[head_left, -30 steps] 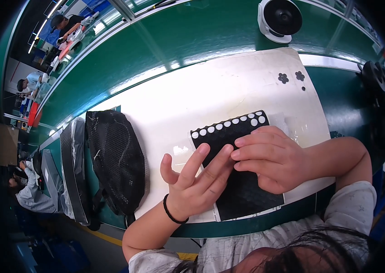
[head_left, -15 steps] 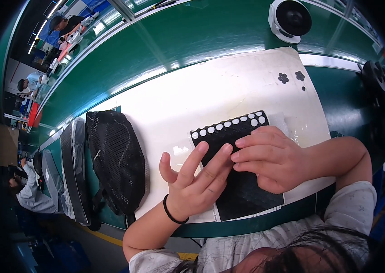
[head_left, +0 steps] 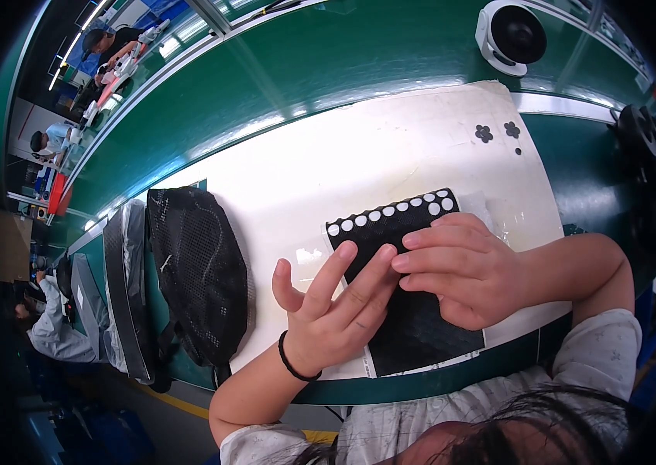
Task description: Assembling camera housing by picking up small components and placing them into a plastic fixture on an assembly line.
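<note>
A black textured sheet point(head_left: 426, 333) lies near the table's front edge, with a row of white round dots point(head_left: 374, 216) along its far side. Over its middle, my left hand point(head_left: 336, 310) and my right hand point(head_left: 463, 267) meet at the fingertips. The left one has its outer fingers raised and spread; its thumb and the inner fingertips bend together out of sight. The right hand's fingers are bent and pressed together. Whatever small thing the fingertips grip is hidden between them.
A white board point(head_left: 289, 167) lies beneath the sheet. Two black flower-shaped pieces point(head_left: 484, 134) and a small dot sit at its far right. A black mesh bag point(head_left: 196, 271) is at left. Behind stands a white-and-black round device point(head_left: 515, 37). Co-workers sit at upper left.
The round device at the back has shifted slightly to the right. My hands stay almost in the same place over the sheet.
</note>
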Tool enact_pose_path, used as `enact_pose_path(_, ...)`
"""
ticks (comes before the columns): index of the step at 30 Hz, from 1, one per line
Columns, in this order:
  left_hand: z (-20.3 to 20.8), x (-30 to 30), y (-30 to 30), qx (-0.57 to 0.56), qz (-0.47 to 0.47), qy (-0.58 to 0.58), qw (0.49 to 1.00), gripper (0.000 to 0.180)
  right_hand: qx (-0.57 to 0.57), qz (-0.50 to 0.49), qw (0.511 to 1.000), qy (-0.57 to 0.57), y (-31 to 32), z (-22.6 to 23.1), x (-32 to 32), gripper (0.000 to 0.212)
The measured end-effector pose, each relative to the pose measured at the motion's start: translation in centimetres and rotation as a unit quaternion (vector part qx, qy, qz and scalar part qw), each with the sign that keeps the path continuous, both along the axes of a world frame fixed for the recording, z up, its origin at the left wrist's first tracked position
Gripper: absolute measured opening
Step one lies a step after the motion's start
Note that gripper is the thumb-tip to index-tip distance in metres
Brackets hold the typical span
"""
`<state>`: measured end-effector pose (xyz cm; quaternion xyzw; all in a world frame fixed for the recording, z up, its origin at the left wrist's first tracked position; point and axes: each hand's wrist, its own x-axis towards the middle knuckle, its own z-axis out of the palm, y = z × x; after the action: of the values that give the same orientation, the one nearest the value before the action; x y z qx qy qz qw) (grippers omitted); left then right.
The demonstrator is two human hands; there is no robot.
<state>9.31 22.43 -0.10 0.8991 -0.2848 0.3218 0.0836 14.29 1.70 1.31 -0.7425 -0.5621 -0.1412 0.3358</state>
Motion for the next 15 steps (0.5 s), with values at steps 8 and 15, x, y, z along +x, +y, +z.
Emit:
enact_pose_path(8,-0.14,0.02,0.05,0.002,-0.005,0.005,1.0,0.01,-0.029,-0.003,1.0,-0.001,-0.16,0.35,-0.11,0.041)
enact_pose_path(15,-0.26,0.15,0.46,0.033,-0.025,-0.015,0.999,0.02,-0.007,-0.018,1.0,0.004,0.04,-0.27,-0.27,0.04)
